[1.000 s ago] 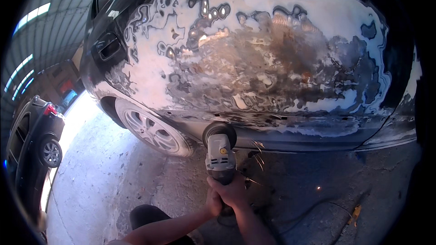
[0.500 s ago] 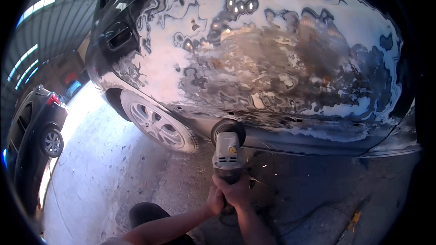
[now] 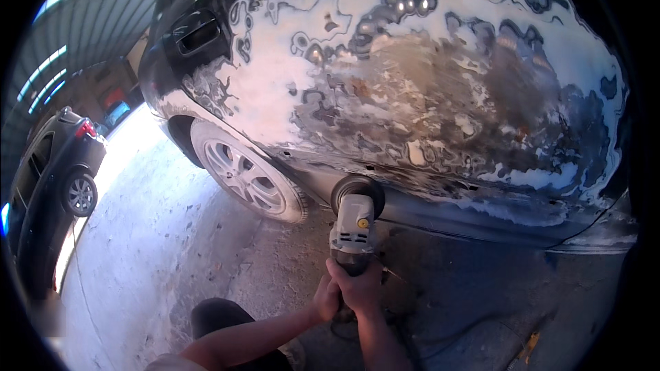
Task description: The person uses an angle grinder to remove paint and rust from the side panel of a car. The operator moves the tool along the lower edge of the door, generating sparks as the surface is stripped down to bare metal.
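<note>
As both hands [image 3: 361, 286] clasp it, the grinder [image 3: 353, 233] looks grey, with yellow button [image 3: 363, 222] and dark disc [image 3: 358, 185].

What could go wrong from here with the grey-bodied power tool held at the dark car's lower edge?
The round black disc of the grey-bodied power tool sits close to the dusty, pale rubber tyre; a slip leftward might scuff it.

The left hand and right hand, both gripping the tool, look bare, so thrown grit or sparks could hurt them.

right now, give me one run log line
left hand: grips grinder | right hand: grips grinder | grinder: head at sill, beside wheel
</note>
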Available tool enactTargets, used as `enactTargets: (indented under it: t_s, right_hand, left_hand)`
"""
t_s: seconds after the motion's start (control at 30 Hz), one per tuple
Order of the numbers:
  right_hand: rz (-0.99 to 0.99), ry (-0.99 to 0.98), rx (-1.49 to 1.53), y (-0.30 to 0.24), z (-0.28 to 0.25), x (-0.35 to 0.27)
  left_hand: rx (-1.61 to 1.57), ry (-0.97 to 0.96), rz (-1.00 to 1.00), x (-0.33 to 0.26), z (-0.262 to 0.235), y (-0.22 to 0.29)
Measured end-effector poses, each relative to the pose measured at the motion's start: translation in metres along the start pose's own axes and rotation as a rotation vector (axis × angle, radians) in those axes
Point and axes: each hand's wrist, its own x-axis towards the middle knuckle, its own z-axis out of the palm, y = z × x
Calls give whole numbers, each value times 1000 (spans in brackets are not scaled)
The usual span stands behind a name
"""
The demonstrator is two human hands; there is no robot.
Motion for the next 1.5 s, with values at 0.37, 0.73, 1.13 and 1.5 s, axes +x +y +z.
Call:
enactTargets:
  t_s: [0.37, 0.73, 1.13, 1.5]
  right_hand:
    - [5, -50, -66, 0, 7, 5]
    - [19, -53, -54, -2, 10, 5]
    - [-8, -126, -106, 1, 11, 11]
    - [8, -156, -83, -9, 18, 13]
  left_hand:
    - [-200, 80, -143, -5, 6, -11]
    - [-382, 73, -269, -6, -1, -15]
    - [-441, 133, -237, 1, 2, 7]
    - [-241, 184, -138, 2, -4, 12]
